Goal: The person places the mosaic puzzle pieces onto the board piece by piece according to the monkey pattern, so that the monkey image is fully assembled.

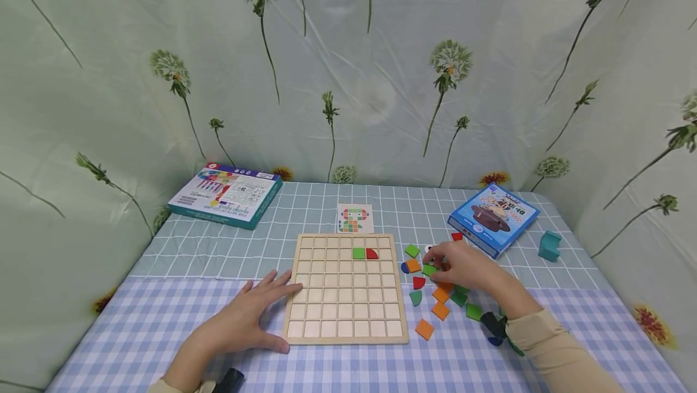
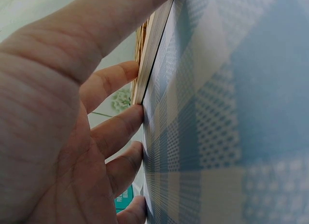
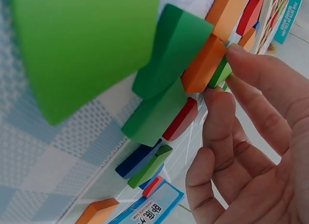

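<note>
A wooden grid board (image 1: 346, 340) lies flat, with a green square tile (image 1: 358, 253) and a red quarter-round tile (image 1: 372, 254) side by side in its upper cells. My left hand (image 1: 247, 314) rests at the board's left side, fingers spread, with the index fingertip on the frame and the thumb by the lower left corner. Among the loose pieces right of the board, my right hand (image 1: 463, 266) pinches a green tile (image 3: 220, 73) between thumb and fingers. Orange tiles (image 3: 205, 64) lie right beside those fingertips in the right wrist view.
Behind the board lies a pattern card (image 1: 355, 219) with a coloured figure. A teal-edged box (image 1: 225, 194) is at the back left, a blue game box (image 1: 494, 219) at the back right. Near it stands a teal block (image 1: 550, 246). Several orange tiles (image 1: 425, 329) and other pieces lie scattered.
</note>
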{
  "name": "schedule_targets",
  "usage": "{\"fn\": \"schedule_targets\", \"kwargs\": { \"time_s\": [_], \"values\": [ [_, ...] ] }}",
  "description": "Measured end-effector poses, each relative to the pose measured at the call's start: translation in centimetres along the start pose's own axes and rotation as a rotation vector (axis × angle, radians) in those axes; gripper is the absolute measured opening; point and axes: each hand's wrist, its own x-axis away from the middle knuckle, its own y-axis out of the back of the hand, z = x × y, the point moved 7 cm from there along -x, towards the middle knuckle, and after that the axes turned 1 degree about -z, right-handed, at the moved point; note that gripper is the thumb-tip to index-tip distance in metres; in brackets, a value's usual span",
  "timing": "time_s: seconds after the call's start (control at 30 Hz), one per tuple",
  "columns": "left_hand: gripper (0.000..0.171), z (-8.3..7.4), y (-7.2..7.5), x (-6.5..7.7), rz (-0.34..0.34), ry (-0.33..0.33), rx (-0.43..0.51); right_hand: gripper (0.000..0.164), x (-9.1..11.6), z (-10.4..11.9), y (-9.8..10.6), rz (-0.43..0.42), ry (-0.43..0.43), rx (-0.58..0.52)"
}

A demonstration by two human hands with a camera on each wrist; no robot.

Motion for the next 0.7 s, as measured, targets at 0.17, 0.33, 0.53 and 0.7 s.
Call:
{"fn": "schedule_targets", "kwargs": {
  "time_s": [0.17,0.33,0.53,0.7],
  "values": [
    [0.103,0.2,0.0,-0.1,-0.001,0.005,0.000,0.029,0.0,0.1,0.0,-0.002,0.002,0.002],
    [0.103,0.3,-0.1,0.0,0.000,0.002,0.012,0.030,-0.3,0.1,0.2,-0.004,-0.017,-0.002],
    [0.110,0.2,0.2,0.2,-0.026,-0.036,0.022,0.030,-0.9,1.2,1.1,-0.033,0.033,0.017],
    [0.120,0.7,0.4,0.1,-0.070,-0.021,0.019,0.029,-1.9,2.6,1.5,-0.033,0.070,0.040]
  ]
}}
